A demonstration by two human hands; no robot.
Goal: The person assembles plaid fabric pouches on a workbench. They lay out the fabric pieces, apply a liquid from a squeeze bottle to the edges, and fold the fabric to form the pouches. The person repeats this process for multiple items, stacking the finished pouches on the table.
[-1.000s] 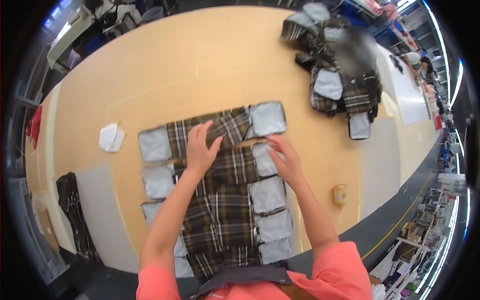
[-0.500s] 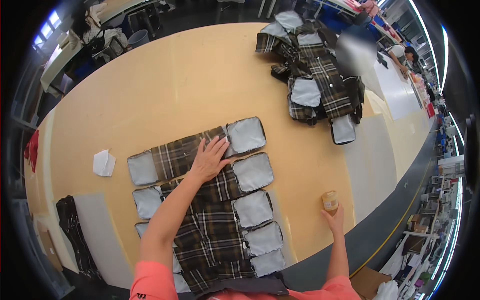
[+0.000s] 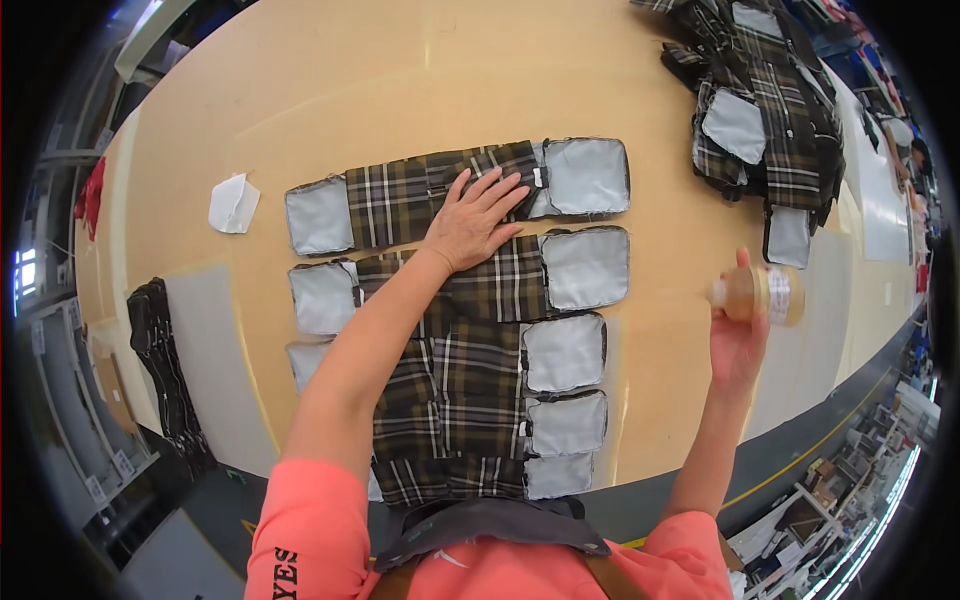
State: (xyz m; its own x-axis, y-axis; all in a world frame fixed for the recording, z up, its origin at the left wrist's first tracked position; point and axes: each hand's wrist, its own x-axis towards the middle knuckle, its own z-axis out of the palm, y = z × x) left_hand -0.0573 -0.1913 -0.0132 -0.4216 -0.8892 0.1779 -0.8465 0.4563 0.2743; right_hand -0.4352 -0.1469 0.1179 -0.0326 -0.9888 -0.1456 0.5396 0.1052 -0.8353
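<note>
The desk [image 3: 480,90] is spread across most of the view, its tan top seen from above. Over its near middle a row of plaid pieces [image 3: 480,380] is laid, overlapped toward the person's body, with five pale grey panels shown down the right side. At the far right a loose heap of plaid cloth [image 3: 790,130] is piled, partly cut off by the view's edge. The farthest plaid piece [image 3: 390,205] is stretched nearly level across the row, a grey panel shown at each end. To the left a grey strip [image 3: 215,340] is set into view, with a dark cloth bundle [image 3: 165,350] placed just beside it. The left hand [image 3: 470,225] is pressed on the farthest piece, palm down, fingers extended and nothing grasped. By the right hand [image 3: 738,345] an amber bottle [image 3: 770,293] is gripped, tilted onto its side over the desk, its narrow end pointed left. Farther left, a folded white piece [image 3: 233,204] is seen, then a red cloth [image 3: 90,200] near the desk's edge.
</note>
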